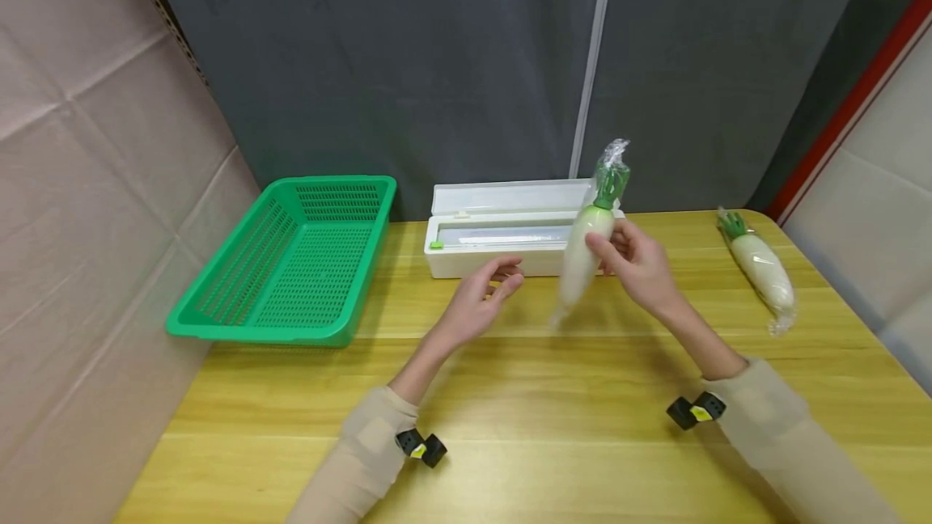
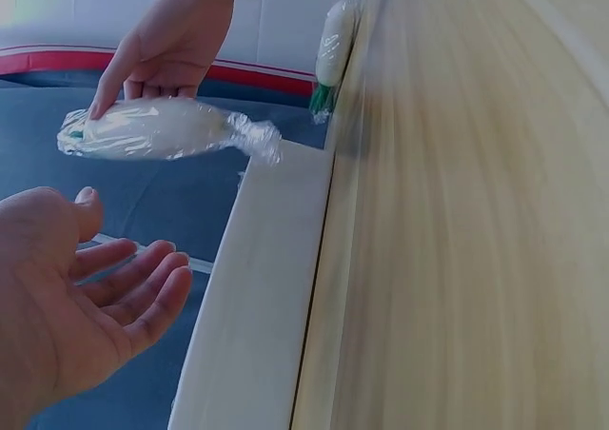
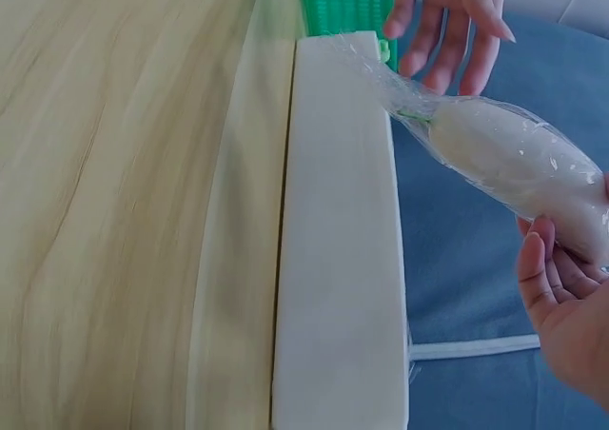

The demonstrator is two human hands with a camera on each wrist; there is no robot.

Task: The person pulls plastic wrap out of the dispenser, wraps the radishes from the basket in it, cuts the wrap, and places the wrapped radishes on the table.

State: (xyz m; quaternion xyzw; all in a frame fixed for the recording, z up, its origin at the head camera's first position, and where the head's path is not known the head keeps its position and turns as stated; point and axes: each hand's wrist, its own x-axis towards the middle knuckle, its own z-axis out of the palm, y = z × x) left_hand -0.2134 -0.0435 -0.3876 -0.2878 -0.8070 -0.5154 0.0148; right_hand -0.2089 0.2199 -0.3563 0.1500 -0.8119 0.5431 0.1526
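Note:
My right hand (image 1: 644, 269) pinches a white radish (image 1: 580, 257) wrapped in clear film, thumb on the near side. The radish is raised and tilted, its green stem end up and its thin tip down, in front of the white cling film box (image 1: 502, 265). Twisted film (image 3: 381, 78) trails off one end of it in the right wrist view. Palm up in the left wrist view, my left hand (image 2: 76, 302) holds nothing; its fingers are loosely bent. In the head view that left hand (image 1: 473, 306) is left of the radish, apart from it.
A second wrapped radish (image 1: 763, 269) lies at the table's right side. The green basket (image 1: 353, 297) stands at the left. Behind the box rises its open lid (image 1: 510, 197), close to a dark grey panel (image 1: 408, 63). The wooden table (image 1: 553, 427) spreads in front.

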